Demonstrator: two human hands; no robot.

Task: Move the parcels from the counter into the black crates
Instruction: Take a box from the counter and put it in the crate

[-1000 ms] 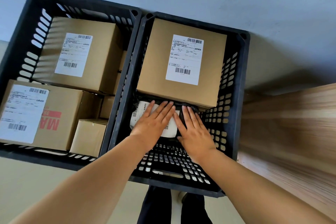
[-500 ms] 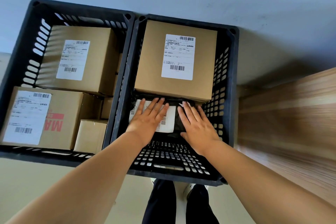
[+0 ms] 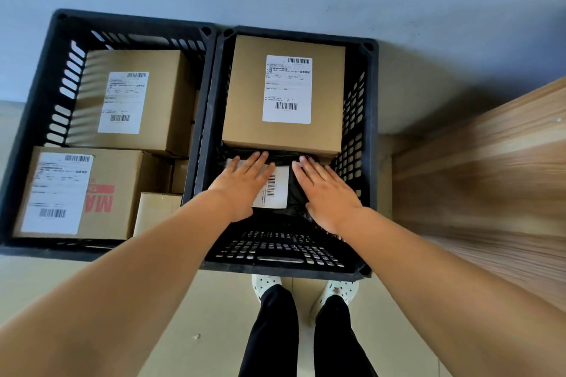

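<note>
Two black crates side by side on the floor against a grey wall. Left crate (image 3: 39,119), well left of the hands: full of brown boxes. Labelled box (image 3: 134,101) at the far end; nearer, a big box (image 3: 79,193) with a white label and red print; a small plain box (image 3: 157,211) tucked at its right, close to the left forearm.

Right crate (image 3: 364,144): both hands down inside it. Left hand (image 3: 242,187) lies flat, fingers straight and a little spread, palm on the white label (image 3: 274,190) of a black bag parcel (image 3: 298,196). It grasps nothing, just rests on top. The label's barcode shows just right of that hand.

Right hand (image 3: 329,196) flat too, fingers straight, on the bag's dark plastic beside the label. No curl, no pinch. The two hands are apart, with label and black plastic between them.

Just beyond both sets of fingertips: a large box (image 3: 245,95) with a white label fills the far end of this crate; the bag's far edge runs under its near side. Below the wrists, bare slotted crate wall.

Well right of the right hand: wood-grain counter (image 3: 490,177), blurred. Under the forearms: dark trousers, white spotted shoes (image 3: 340,291) on a tan floor.
</note>
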